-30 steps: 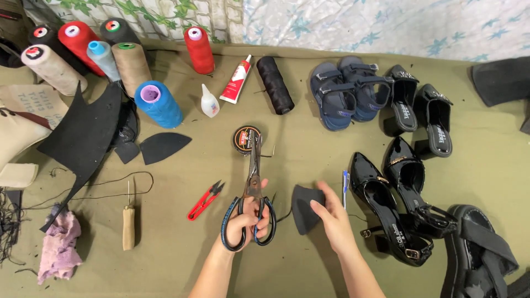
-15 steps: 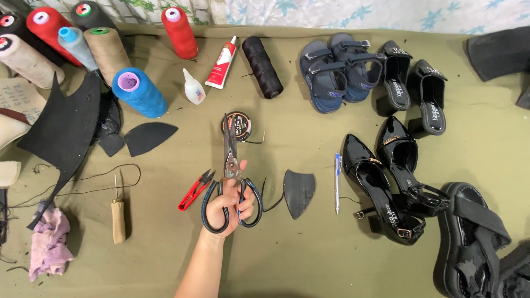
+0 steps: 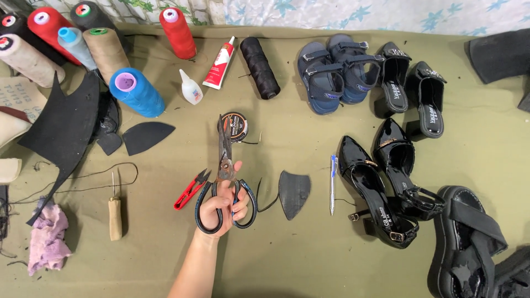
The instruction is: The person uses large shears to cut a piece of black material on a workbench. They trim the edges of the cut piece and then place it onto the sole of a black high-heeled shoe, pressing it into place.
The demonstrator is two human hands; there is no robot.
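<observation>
Head view: 1 hand (image 3: 221,203) in frame, prob the left, wrapped round handles of big scissors (image 3: 225,176), blades closed, tips pointing away over a round tape tin (image 3: 236,126). Other hand out of view, can't tell its state. Cut black piece (image 3: 292,193) lies just right of scissors, red snips (image 3: 190,189) just left, pen (image 3: 333,183) further right. Cutting looks done; shoes (image 3: 381,187) untouched.

Colours around the large black-handled scissors (image 3: 225,187)

Olive-green cloth worktop (image 3: 309,254); small red thread snips (image 3: 190,190) just left of the scissors; bright blue thread cone (image 3: 136,92) up-left; glossy black pointed heels (image 3: 381,182) right; pale pink crumpled rag (image 3: 48,238) far left.
</observation>
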